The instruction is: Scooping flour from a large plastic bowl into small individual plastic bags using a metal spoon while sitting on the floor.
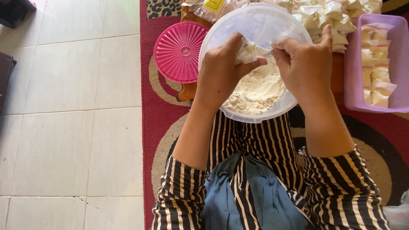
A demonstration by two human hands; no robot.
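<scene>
The left hand [221,68] is closed around a small clear plastic bag [247,52], thumb and fingers pinching its mouth above the white powder [255,89]. The right hand [304,64] is curled narrowly around a thin utensil whose tip meets the bag's opening; what kind of utensil it is cannot be told. Both hands hang inside the rim of a round translucent tub [221,25], which holds the powder heaped toward its near side. The tub's near edge overlaps the person's striped lap, so little room is left there.

Just left of the tub, touching or almost touching its wall, a pink ribbed lid [179,51] lies flat near the left edge of the red patterned rug [147,98]. Beyond that edge, pale floor tiles [68,106] give wide open room. To the right, a lilac tray [400,64] holds filled packets [377,72], and more packets [328,15] are piled at the rug's far side.
</scene>
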